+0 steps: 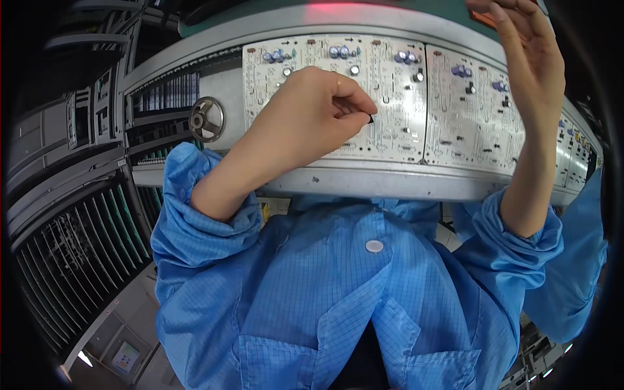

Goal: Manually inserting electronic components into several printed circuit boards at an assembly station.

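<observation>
My left hand [318, 110] is over the left circuit board [396, 146], its thumb and index finger pinched on a small black electronic component [371, 119]. The component is mostly hidden by the fingertips. White and flat, the board carries several blue-sleeved capacitors [339, 52] along its far side and small black parts. At the upper right my right hand [530, 58] is raised beyond the second circuit board [448, 104], beside an orange bin edge [484, 18]. Its fingers look bent and apart, with some tips cut off by the picture's top edge; I see nothing held in them.
The boards sit in a grey metal conveyor rail [364, 182] running left to right before me. A metal handwheel [207, 119] is at its left. Dark slotted racks [84, 240] stand to the left. A blue sleeve of another person [572, 273] shows at the right.
</observation>
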`<action>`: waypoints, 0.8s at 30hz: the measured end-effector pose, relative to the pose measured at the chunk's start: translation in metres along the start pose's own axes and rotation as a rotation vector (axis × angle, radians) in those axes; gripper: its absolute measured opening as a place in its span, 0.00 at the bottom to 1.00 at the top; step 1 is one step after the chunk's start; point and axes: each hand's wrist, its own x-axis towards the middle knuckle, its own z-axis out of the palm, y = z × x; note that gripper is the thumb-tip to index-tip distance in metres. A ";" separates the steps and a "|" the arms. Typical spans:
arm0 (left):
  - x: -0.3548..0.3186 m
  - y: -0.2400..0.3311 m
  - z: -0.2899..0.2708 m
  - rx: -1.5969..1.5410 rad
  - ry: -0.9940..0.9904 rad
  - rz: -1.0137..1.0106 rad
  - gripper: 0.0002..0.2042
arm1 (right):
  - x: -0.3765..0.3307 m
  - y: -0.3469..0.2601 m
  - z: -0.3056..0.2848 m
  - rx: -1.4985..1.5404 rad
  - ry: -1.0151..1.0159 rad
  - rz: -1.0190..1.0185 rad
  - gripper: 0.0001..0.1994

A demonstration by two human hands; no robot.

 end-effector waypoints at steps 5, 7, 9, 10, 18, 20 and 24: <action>-0.001 0.011 0.025 0.258 -0.031 0.081 0.08 | -0.026 -0.050 0.042 0.212 0.034 -0.003 0.06; 0.002 0.015 0.033 0.383 -0.028 0.170 0.09 | -0.035 -0.052 0.045 0.308 0.053 0.064 0.06; 0.003 0.016 0.037 0.409 -0.027 0.178 0.08 | -0.040 -0.057 0.045 0.362 0.062 0.100 0.06; 0.005 0.016 0.038 0.431 -0.023 0.191 0.08 | -0.042 -0.061 0.043 0.357 0.051 0.127 0.06; 0.008 0.018 0.044 0.485 -0.010 0.217 0.08 | -0.055 -0.066 0.037 0.368 0.032 0.234 0.06; 0.008 0.019 0.045 0.484 -0.009 0.203 0.08 | -0.057 -0.066 0.037 0.379 0.035 0.252 0.06; 0.010 0.019 0.045 0.473 0.000 0.209 0.08 | -0.061 -0.047 0.042 0.403 0.053 0.195 0.06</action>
